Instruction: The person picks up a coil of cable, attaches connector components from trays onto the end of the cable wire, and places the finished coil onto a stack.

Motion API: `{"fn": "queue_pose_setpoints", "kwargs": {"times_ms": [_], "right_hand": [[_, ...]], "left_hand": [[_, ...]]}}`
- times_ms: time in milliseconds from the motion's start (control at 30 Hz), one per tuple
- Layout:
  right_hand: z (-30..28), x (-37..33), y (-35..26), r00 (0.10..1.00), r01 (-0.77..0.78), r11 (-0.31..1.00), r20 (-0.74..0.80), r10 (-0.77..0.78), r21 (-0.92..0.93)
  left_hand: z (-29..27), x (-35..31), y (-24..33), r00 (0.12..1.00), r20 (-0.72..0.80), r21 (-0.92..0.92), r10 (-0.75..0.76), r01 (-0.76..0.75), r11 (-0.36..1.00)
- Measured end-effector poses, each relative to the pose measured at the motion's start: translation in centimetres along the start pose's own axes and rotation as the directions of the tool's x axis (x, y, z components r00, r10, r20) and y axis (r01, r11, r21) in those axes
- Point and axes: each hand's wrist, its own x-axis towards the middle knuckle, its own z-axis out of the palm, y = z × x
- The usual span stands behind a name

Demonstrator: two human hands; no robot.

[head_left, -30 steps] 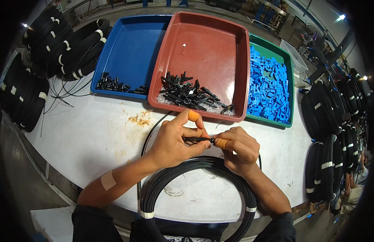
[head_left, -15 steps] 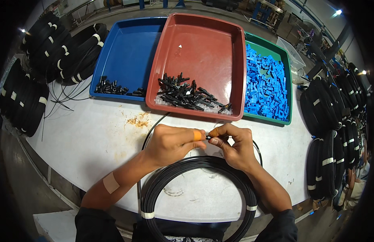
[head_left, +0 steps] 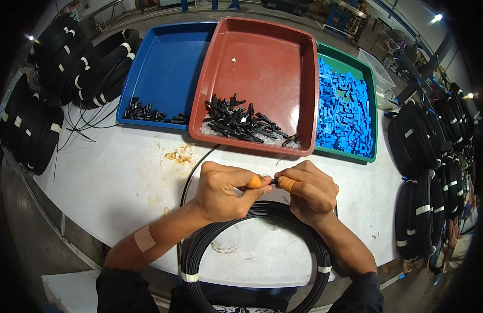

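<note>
Slim black plastic part (head_left: pixel 274 181), seemingly unfinished, sits fingertip-clamped in left hand (head_left: pixel 223 191) and right hand (head_left: pixel 310 191) beyond round black cable coil (head_left: pixel 191 253).

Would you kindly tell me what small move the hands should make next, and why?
Probably steady the left hand and press the right hand gently toward it: both are pinched close together, with a small dark part showing in the narrow gap between them, so a slight push seems sensible.

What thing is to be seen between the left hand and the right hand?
In the head view, a short bit of a black part shows between the left hand and the right hand; the hands cover most of it.
</note>
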Motion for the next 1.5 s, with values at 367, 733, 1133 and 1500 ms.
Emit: {"fn": "queue_pose_setpoints", "kwargs": {"times_ms": [367, 733, 1133, 1500], "right_hand": [[-1.4, 1.4, -0.5, 0.614, -0.786, 0.536, 0.486, 0.622, 0.308], [0.0, 1.0, -0.4, 0.945, -0.315, 0.93, 0.149, 0.29, 0.189], [0.2, 0.5, -0.4, 0.999, 0.028, 0.999, 0.02, -0.027, -0.017], [0.0, 0.4, -1.5, 0.953, -0.288, 0.953, 0.119, 0.277, 0.093]], "left_hand": [[0.0, -0.1, -1.0, 0.925, 0.139, 0.316, 0.354, -0.38, 0.869], [-0.8, 0.1, -1.4, 0.993, -0.065, -0.086, -0.093, 0.088, 0.992], [-0.2, -0.4, -0.1, 0.962, -0.026, -0.188, -0.271, 0.261, 0.947], [0.7, -0.7, -0.3, 0.96, 0.02, 0.326, 0.28, -0.271, 0.906]]}}
